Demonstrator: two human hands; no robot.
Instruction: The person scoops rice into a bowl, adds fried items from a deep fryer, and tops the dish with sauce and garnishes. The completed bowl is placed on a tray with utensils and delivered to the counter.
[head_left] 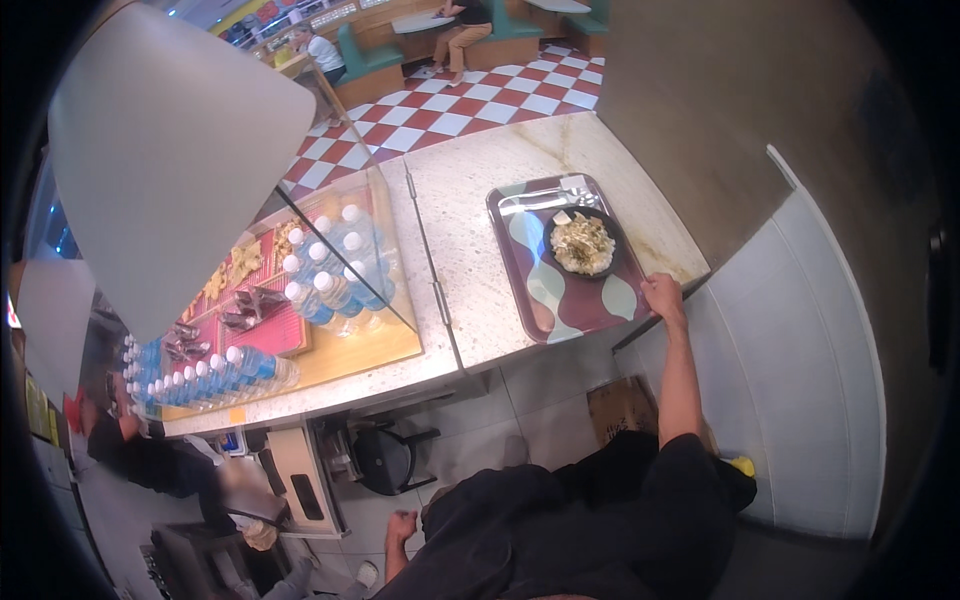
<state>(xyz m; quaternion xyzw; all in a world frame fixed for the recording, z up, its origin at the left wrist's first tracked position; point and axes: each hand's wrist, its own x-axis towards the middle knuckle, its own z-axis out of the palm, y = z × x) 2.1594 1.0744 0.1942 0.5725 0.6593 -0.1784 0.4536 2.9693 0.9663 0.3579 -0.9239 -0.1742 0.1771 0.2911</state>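
A maroon tray point(585, 318) with pale green oval shapes lies on the speckled pale counter point(480, 250). On it stands a black bowl point(618, 241) of white rice point(583, 246) under a pale brown and dark topping. Wrapped cutlery point(535, 201) and a small white napkin point(573, 183) lie along its far edge. My right hand point(661, 296) is at the tray's near right corner, fingers curled against the rim; the fingertips are partly hidden. Low beside my body hangs my left hand point(402, 526), its fingers curled in, with nothing visible in it.
To the left, a clear-sided display point(400, 330) holds several water bottles point(325, 290) and fried food point(243, 265). A black stool point(385, 458) and a cardboard box point(620, 412) are below the counter. Another person point(165, 460) stands at lower left; a wall point(740, 300) rises at right.
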